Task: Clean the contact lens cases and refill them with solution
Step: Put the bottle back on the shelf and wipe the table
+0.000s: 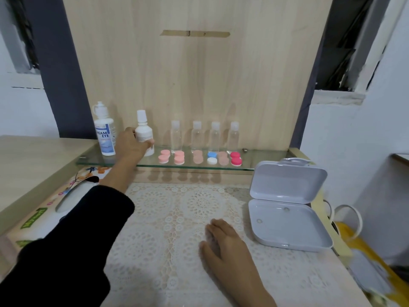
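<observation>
Several round contact lens cases stand in a row on a glass shelf (261, 163): pale pink (163, 156), pink (179, 157), peach (197, 157), blue and white (212, 157), peach (222, 157) and red (236, 158). My left hand (132, 145) reaches to the shelf and grips a small white bottle (143, 130) standing there. A larger solution bottle with a blue label (105, 134) stands just left of it. My right hand (223, 240) rests flat, fingers straight, on the lace cloth (168, 218).
Behind the cases stand several small clear bottles with white caps (176, 138). An open white hinged box (287, 209) lies on the table at the right. A wooden panel rises behind the shelf. A yellow item lies at the lower right edge.
</observation>
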{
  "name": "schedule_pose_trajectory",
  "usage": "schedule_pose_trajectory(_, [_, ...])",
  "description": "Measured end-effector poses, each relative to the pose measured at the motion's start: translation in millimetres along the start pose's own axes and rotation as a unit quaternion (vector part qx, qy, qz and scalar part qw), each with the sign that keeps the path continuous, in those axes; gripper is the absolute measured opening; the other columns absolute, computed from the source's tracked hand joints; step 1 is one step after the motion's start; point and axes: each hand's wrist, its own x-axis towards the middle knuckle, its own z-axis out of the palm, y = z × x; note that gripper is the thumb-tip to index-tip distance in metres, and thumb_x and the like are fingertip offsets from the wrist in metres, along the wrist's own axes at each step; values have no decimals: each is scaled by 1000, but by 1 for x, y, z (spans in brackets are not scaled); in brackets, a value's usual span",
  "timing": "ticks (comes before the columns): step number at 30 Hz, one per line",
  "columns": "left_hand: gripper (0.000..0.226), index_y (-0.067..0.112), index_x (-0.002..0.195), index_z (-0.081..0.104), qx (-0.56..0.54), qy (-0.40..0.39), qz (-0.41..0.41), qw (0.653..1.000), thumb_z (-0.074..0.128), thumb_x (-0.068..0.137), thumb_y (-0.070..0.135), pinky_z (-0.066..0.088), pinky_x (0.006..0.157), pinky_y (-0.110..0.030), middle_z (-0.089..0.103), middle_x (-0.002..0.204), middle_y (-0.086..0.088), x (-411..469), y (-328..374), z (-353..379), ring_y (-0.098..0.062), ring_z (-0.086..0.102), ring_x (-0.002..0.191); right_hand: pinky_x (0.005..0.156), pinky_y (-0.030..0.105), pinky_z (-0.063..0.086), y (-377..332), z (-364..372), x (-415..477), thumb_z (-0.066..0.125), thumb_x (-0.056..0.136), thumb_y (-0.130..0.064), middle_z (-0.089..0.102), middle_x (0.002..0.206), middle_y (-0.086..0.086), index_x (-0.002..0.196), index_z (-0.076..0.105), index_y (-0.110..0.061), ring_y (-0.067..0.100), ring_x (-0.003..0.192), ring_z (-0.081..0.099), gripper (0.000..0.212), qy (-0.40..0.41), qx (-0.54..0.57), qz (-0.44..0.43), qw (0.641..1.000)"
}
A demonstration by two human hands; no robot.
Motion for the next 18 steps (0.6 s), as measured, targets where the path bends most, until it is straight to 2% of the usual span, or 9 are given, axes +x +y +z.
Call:
schedule_pose_trajectory(11, [59,1,124,50,4,-15,18,1000,76,79,29,39,84,-35,58,125,-17,1,-2,-5,-33,54,112,117,18,14,0,0,-1,47,96,-40,30,154,-12,143,44,-22,3,144,18,50,6,6,-3,1000])
schedule_pose_trajectory(18, [66,4,131,46,-13,-50,21,998,75,79,33,39,91,-36,56,129,-12,3,-10,-18,-28,52,117,118,19,15,1,0,0,48,96,-38,31,154,-12,143,45,-21,3,143,19,50,9,5,-4,1000])
